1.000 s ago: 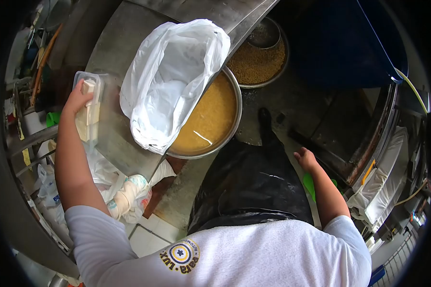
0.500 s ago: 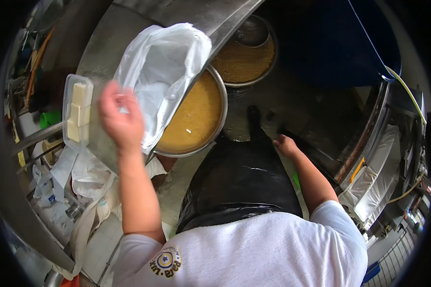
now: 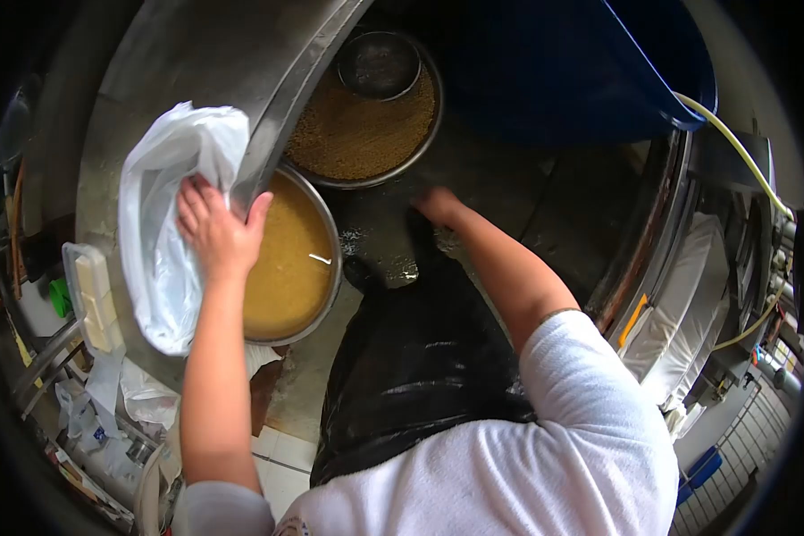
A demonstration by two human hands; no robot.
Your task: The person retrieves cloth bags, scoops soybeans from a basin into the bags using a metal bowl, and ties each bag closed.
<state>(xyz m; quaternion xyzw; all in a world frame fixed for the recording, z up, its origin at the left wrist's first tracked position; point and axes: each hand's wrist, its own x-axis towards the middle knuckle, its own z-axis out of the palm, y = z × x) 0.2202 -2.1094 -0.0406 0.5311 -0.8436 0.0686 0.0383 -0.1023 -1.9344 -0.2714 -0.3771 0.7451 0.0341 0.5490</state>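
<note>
My left hand [image 3: 216,228] has its fingers spread at the right-hand edge of a container lined with a white plastic bag [image 3: 156,259]. The fingers reach over the bag and the thumb points out toward a round metal basin of cloudy yellow liquid [image 3: 281,277]. A small white strip lies in that liquid. My right hand [image 3: 435,205] hangs low in front of my black apron [image 3: 420,357], near the dark boots. Its fingers are in shadow and hard to make out. Beyond is a second basin with brown grains [image 3: 357,134], and a dark metal bowl [image 3: 380,65] rests in it.
A clear plastic box [image 3: 89,286] with pale yellow blocks sits at the left on the metal counter [image 3: 116,116]. The counter's raised edge [image 3: 281,107] runs beside the basins. A big blue barrel [image 3: 554,80] stands at the upper right, with a pale hose [image 3: 732,134] over its rim.
My left hand has gone from the left side of the bag-lined container to its right edge, fingers now spread. My right hand has reached farther forward and left. The whole view has shifted.
</note>
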